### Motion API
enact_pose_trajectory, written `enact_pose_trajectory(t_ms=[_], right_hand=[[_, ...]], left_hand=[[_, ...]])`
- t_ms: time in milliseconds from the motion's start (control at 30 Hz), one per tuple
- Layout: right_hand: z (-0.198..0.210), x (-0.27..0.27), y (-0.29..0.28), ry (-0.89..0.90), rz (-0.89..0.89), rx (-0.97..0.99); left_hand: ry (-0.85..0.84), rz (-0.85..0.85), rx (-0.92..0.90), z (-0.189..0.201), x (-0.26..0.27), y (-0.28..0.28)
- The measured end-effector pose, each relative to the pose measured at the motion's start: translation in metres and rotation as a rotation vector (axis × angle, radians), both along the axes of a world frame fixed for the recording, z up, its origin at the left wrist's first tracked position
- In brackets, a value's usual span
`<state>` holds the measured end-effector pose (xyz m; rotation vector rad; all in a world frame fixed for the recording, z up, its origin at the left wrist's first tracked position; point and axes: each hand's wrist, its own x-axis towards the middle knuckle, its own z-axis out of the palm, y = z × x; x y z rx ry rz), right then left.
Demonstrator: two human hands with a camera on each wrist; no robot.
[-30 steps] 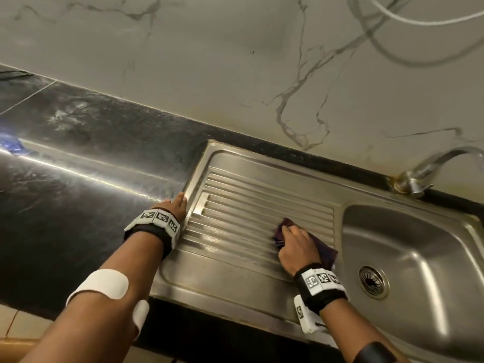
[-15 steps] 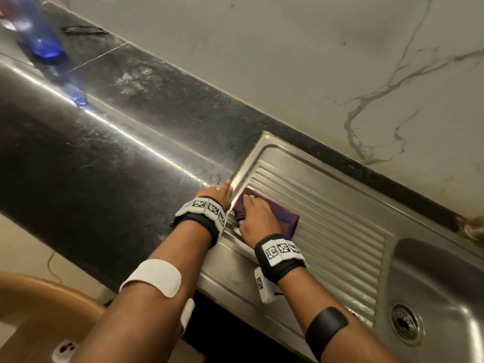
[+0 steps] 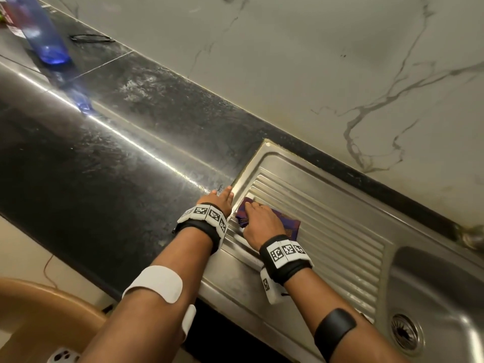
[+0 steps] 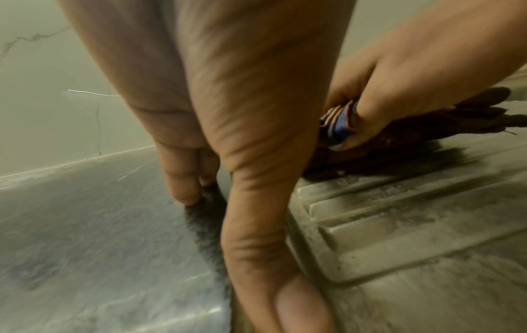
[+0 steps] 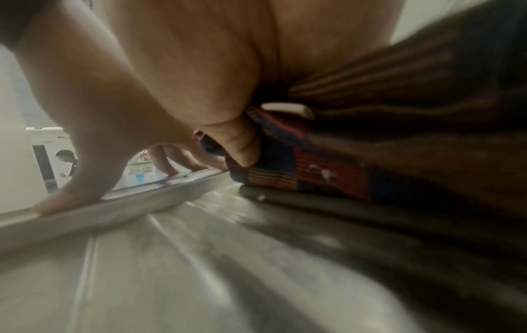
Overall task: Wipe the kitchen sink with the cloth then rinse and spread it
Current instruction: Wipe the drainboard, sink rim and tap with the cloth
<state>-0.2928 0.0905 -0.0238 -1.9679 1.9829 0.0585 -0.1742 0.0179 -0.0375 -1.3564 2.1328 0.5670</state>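
A dark purple checked cloth (image 3: pixel 286 224) lies bunched at the left end of the steel sink's ribbed drainboard (image 3: pixel 327 221). My right hand (image 3: pixel 258 217) bears down on it, fingers and thumb curled into its folds. The left wrist view shows that hand (image 4: pixel 413 67) pinching the cloth (image 4: pixel 445 126), and in the right wrist view the thumb (image 5: pixel 239 144) digs into the cloth (image 5: pixel 328 171). My left hand (image 3: pixel 222 196) rests flat with straight fingers on the black countertop (image 3: pixel 117 179), right against the sink's left rim (image 3: pixel 243 176). The two hands are almost touching.
The sink basin (image 3: pixel 442 286) with its drain (image 3: pixel 406 334) is at the lower right, with the tap base (image 3: pixel 471 238) behind it. A blue bottle (image 3: pixel 44 30) and a black loop (image 3: pixel 91 38) sit far left on the counter. A brown rounded object (image 3: pixel 39 310) stands below the counter edge.
My right hand has swept the cloth from the middle of the drainboard to its left end, beside the left hand. The left hand has stayed at the rim; the head view swung left.
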Motion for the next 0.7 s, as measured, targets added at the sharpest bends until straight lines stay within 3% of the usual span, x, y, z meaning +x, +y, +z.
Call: enact_pose_trajectory(t_ms=[367,700], right_hand=[[0.004,-0.043,0.035,-0.026,0.008,0.035],[0.007,-0.129,0.119,-0.002,-0.251,0.125]], left_hand=[[-0.019,-0.043,-0.011,-0.002,0.003,-0.001],[-0.056,-0.041,-0.030,0.011,0.001,0.003]])
